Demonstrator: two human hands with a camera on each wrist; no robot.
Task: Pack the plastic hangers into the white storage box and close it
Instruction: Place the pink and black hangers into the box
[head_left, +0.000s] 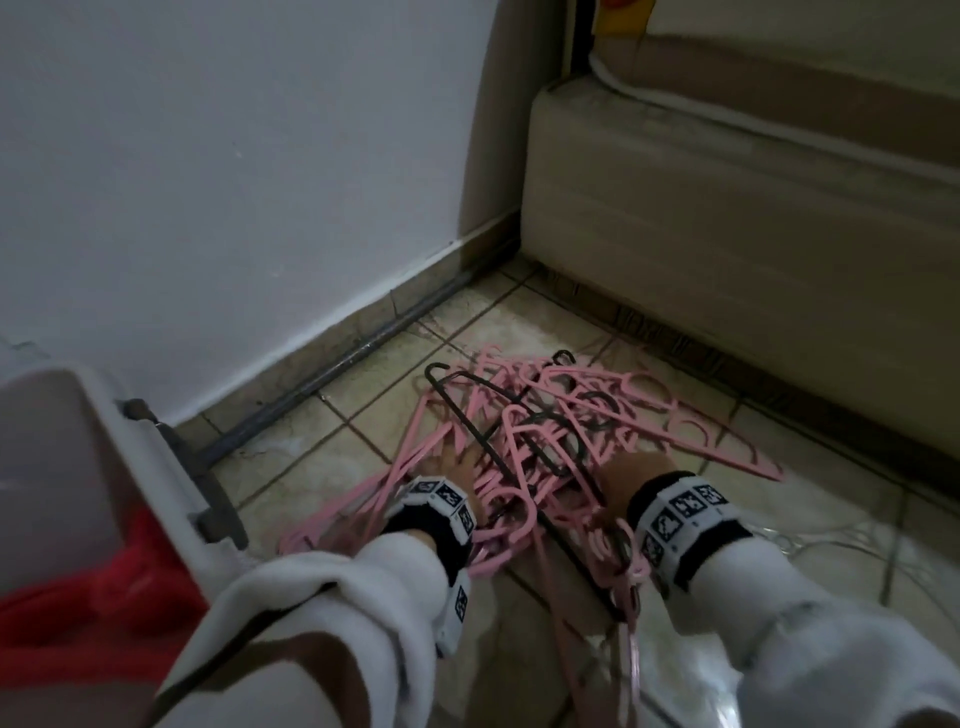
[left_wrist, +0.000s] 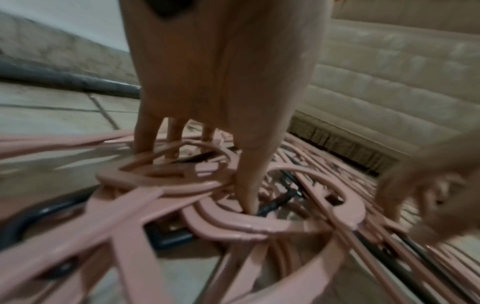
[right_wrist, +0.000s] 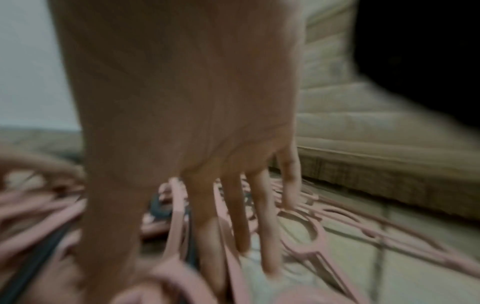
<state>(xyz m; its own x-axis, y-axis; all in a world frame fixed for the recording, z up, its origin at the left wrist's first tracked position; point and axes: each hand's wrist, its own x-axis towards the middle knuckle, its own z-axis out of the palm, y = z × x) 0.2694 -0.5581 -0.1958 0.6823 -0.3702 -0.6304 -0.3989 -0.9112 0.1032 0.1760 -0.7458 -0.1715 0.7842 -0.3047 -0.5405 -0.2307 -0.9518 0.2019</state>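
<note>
While both hands, left hand (head_left: 462, 462) and right hand (head_left: 631, 475), reached straight-fingered, gripping nothing, into the hangers (head_left: 545, 415), scooping them toward the box (head_left: 98, 431) at 9 o'clock looked wisest.

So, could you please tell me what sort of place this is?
Probably a bedroom corner at home: a quilted mattress stands on a tiled floor beside a plain white wall, with pink plastic hangers heaped on the tiles.

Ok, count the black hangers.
2 black hangers show: one at the pile's left edge, one at its far edge. Others may hide under pink ones.
</note>
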